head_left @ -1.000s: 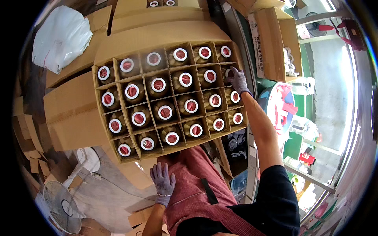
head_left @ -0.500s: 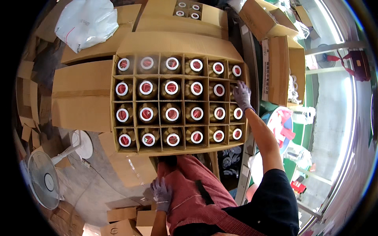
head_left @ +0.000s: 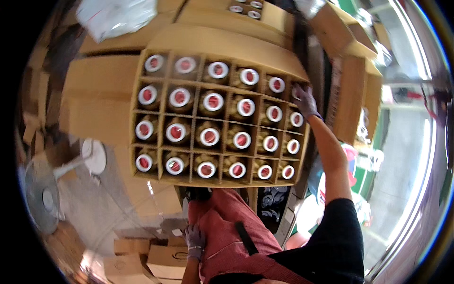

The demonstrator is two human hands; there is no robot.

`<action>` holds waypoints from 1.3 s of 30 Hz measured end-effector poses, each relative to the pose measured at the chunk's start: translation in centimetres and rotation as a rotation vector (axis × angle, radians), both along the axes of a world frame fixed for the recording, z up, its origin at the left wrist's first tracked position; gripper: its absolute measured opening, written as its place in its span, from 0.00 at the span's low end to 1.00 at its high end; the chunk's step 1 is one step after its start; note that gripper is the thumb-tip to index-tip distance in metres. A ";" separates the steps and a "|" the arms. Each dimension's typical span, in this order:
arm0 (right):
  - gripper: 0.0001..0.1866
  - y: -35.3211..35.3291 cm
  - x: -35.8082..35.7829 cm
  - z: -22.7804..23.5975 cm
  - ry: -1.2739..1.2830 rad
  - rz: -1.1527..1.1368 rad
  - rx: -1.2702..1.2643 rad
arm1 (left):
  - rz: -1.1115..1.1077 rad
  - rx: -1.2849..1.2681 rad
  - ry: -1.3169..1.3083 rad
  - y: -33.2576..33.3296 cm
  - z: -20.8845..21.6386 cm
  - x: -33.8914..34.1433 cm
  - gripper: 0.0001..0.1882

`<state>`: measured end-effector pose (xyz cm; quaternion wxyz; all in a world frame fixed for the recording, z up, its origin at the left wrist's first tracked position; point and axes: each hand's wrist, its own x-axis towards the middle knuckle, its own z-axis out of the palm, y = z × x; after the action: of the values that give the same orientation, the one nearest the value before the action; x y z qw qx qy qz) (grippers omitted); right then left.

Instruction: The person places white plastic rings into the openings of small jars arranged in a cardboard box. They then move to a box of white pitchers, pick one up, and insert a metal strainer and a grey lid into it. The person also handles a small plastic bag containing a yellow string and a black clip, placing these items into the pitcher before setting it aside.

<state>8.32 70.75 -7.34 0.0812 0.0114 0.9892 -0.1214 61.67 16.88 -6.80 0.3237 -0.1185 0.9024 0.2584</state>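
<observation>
An open cardboard box (head_left: 222,182) with cardboard dividers holds rows of glass jars with pale contents, each topped by a white-rimmed lid with a red middle, such as the jar (head_left: 213,101) near its centre. At the box's far right corner, the gloved fingers of my right hand (head_left: 305,100) curl over the lid of a jar (head_left: 296,91) and partly cover it. Beside my thigh, over the red apron (head_left: 227,222), hangs my gloved left hand (head_left: 193,237). Its fingers are extended and hold nothing.
On the right stand open cartons (head_left: 350,94) along a bench. A white plastic bag (head_left: 116,19) lies at the far left on cardboard. Another box with jars (head_left: 250,8) stands beyond. A fan (head_left: 45,196) and more cartons (head_left: 168,260) are on the floor.
My right hand has moved from the second-row jar at the right edge to the far right corner jar. The whole view has shifted and tilted; my left hand still hangs down.
</observation>
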 end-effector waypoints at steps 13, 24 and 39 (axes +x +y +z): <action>0.45 -10.4 3.7 3.3 -0.061 -0.052 0.255 | 0.715 -0.101 0.125 1.7 3.7 4.8 0.18; 0.42 -43.3 22.5 -1.1 0.179 1.077 0.093 | 1.468 -0.286 0.218 6.6 7.4 15.6 0.17; 0.36 -57.0 33.8 -0.2 0.567 1.076 0.120 | 1.904 -0.302 -0.103 -6.3 -8.0 50.2 0.22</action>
<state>42.09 13.79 -7.52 -0.1360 -0.5179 0.8445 -0.0058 111.91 10.59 -14.84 -0.0010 -0.8522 0.4366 0.2882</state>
